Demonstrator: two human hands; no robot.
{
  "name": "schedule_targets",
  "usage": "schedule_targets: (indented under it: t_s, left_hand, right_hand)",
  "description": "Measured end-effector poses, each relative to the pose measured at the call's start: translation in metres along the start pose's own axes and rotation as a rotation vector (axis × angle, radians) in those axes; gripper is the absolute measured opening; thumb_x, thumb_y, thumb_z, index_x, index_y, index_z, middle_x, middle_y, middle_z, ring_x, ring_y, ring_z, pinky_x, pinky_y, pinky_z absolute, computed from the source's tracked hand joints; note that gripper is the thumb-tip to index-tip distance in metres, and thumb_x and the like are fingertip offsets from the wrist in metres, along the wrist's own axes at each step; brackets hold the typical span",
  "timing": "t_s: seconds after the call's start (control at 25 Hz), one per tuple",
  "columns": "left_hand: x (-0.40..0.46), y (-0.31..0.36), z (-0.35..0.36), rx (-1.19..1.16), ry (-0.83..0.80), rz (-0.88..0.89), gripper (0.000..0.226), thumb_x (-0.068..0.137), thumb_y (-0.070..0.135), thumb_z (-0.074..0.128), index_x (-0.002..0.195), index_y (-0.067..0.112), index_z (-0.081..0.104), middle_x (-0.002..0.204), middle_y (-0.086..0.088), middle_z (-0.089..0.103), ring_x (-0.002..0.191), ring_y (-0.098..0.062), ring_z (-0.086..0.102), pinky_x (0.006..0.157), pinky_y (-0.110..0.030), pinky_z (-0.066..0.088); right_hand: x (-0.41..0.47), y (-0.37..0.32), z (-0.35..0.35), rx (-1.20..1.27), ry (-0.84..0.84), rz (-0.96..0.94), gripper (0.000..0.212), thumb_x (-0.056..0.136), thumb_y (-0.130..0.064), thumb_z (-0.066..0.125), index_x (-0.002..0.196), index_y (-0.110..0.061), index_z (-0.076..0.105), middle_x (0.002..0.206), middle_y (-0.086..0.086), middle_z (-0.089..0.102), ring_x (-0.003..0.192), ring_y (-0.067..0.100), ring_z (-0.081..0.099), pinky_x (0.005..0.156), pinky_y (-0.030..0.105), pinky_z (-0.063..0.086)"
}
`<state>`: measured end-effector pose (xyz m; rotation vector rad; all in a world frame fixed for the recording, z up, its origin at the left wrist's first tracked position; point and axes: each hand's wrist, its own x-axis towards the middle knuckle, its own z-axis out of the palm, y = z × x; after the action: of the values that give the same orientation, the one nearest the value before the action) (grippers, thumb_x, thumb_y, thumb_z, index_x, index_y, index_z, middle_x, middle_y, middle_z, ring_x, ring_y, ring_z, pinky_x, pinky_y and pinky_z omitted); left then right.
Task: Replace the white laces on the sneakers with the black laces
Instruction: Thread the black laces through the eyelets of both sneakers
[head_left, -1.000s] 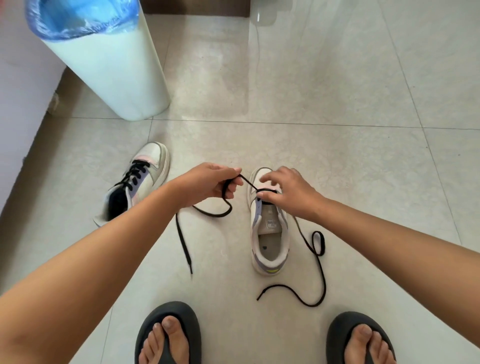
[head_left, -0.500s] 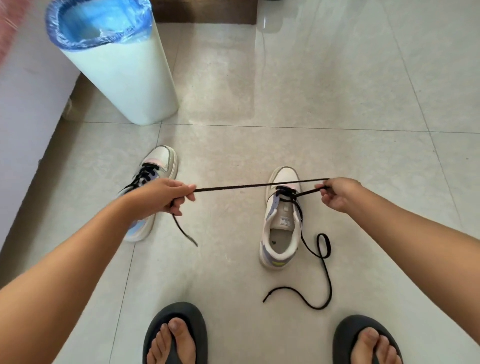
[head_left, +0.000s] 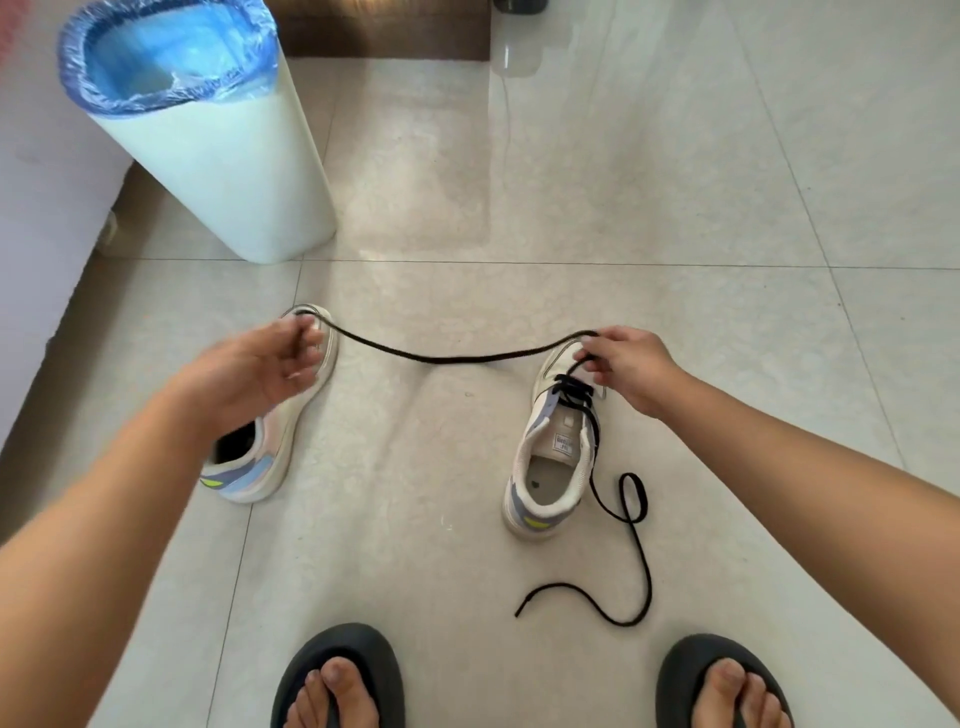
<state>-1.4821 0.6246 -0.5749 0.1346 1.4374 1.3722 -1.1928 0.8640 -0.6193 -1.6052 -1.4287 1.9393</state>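
A white sneaker (head_left: 550, 467) stands on the floor right of centre, toe pointing away, with a black lace (head_left: 457, 357) threaded through its lowest eyelets. My right hand (head_left: 626, 366) pinches the lace just above the toe end. From there the lace sags across to my left hand (head_left: 265, 366), which holds its other end between the fingertips. The lace's second half trails in a loop on the floor to the right of the shoe. The other sneaker (head_left: 270, 447) lies on its side under my left hand, mostly hidden.
A tall white bin (head_left: 218, 171) with a blue liner stands at the back left, beside a white wall. My two feet in dark slippers (head_left: 337, 675) are at the bottom edge. Glossy tiled floor stretches to the right and back.
The taut lace has gone slack and now sags between my hands. My left hand has loosened its grip to the fingertips, and my right hand has moved back over the shoe's toe.
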Motion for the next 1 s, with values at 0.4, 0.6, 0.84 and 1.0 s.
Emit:
schedule_targets:
  t_s: [0.4,0.6,0.84,1.0]
  left_hand:
    - [0.046,-0.089,0.175,0.179,0.107,-0.137,0.014,0.085,0.002,0.066,0.085,0.009,0.054,0.076,-0.008,0.062,0.064,-0.014,0.060,0.056,-0.019,0.051]
    - [0.053,-0.108,0.188,0.377,0.126,-0.054,0.027,0.081,-0.002,0.068,0.069,0.012,0.049,0.070,-0.007,0.060,0.062,-0.018,0.062,0.054,-0.022,0.051]
    - [0.054,-0.117,0.187,0.417,0.151,0.031,0.026,0.080,0.002,0.070,0.066,0.014,0.052,0.067,-0.005,0.059,0.068,-0.022,0.058,0.075,-0.039,0.053]
    - [0.055,-0.121,0.187,0.534,0.109,0.141,0.025,0.079,0.004,0.071,0.065,0.017,0.054,0.064,0.001,0.057,0.063,-0.015,0.054,0.068,-0.034,0.048]
  right_hand:
    - [-0.025,0.033,0.010,-0.978,-0.034,-0.301,0.009,0.083,-0.014,0.065,0.085,-0.011,0.073,0.094,0.005,0.059,0.089,0.018,0.055,0.069,0.018,0.037]
    - [-0.025,0.048,0.014,-0.917,0.020,-0.257,0.015,0.085,-0.023,0.066,0.094,-0.013,0.071,0.102,0.000,0.036,0.112,0.020,0.041,0.086,0.018,0.030]
    - [-0.022,0.049,0.019,-0.848,0.016,-0.254,0.016,0.085,-0.023,0.067,0.096,-0.012,0.071,0.102,-0.001,0.037,0.112,0.018,0.042,0.083,0.016,0.029]
    - [-0.022,0.050,0.019,-0.797,0.021,-0.255,0.017,0.084,-0.023,0.069,0.097,-0.011,0.071,0.102,-0.001,0.039,0.110,0.016,0.043,0.082,0.014,0.028]
